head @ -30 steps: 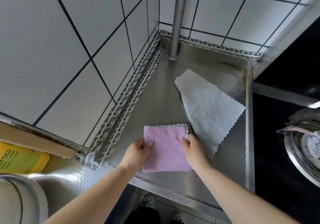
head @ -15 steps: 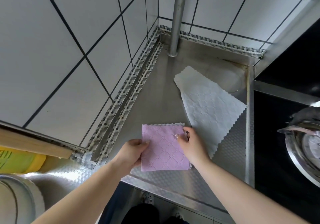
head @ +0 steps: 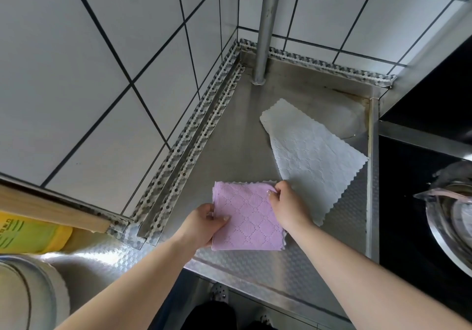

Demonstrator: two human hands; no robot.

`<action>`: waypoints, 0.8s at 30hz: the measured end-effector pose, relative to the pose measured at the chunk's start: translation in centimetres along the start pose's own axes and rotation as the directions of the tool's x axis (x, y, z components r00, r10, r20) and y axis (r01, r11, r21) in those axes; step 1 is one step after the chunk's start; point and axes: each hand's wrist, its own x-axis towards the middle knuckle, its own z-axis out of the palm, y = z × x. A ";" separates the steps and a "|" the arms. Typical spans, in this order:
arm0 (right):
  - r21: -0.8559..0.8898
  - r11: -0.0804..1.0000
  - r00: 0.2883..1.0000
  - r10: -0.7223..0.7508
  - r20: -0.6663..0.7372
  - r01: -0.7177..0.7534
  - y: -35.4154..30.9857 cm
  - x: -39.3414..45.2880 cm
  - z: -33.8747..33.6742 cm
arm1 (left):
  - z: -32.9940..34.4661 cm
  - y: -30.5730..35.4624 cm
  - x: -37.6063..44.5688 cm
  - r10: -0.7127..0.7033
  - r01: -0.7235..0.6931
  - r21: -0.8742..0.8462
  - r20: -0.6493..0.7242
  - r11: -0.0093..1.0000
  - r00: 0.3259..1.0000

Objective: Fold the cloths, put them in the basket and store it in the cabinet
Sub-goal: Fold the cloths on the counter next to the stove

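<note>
Pinching the folded pink cloth [head: 249, 221], left hand [head: 201, 225] at its left edge, right hand [head: 287, 205] at its far right corner, near-square, edges roughly parallel to counter [head: 255, 265] front, white cloth [head: 311, 158] flat, long axis diagonal.

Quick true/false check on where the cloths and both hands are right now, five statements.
1. The left hand grips the pink cloth at its left edge. True.
2. The right hand rests on the white cloth. False: it pinches the pink cloth's upper right corner.
3. The white cloth lies spread out on the steel counter. True.
4. The pink cloth is in a basket. False: no basket is visible.
5. The metal pole stands on the white cloth. False: they are apart.
</note>
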 end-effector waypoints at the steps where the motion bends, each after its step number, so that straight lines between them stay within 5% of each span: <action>1: -0.035 0.999 1.000 -0.010 -0.008 0.010 -0.1 0.1 -0.1 | 0.1 0.1 0.0 0.009 -0.008 0.045 -0.025 0.999 1.000; 7: -0.080 0.997 1.000 -0.023 -0.020 0.021 -0.2 0.0 -0.2 | 0.1 0.0 -0.3 0.086 -0.068 0.217 -0.072 0.974 0.994; 9: -0.057 0.998 1.000 -0.027 0.000 0.027 -0.3 -0.6 -0.5 | -0.2 -0.8 -0.7 0.236 -0.181 0.338 -0.130 0.924 0.963; 13: -0.111 0.984 0.990 -0.140 -0.002 0.139 0.4 -2.4 -0.7 | -0.7 -1.7 -0.8 0.707 -0.441 0.711 -0.112 0.547 0.698; 17: -0.290 0.885 0.896 -0.418 -0.152 0.364 1.4 -3.4 0.6 | 1.6 -0.1 0.0 0.841 -0.516 0.823 0.091 0.239 0.534; 19: -0.372 0.808 0.832 -0.536 -0.141 0.457 0.9 -3.2 1.5 | 3.1 0.3 0.7 0.829 -0.516 0.839 0.159 0.173 0.537; 24: -0.480 0.758 0.875 -0.482 0.042 0.441 0.4 -2.9 3.8 | 3.8 -1.5 2.3 0.697 -0.396 0.897 0.155 0.198 0.700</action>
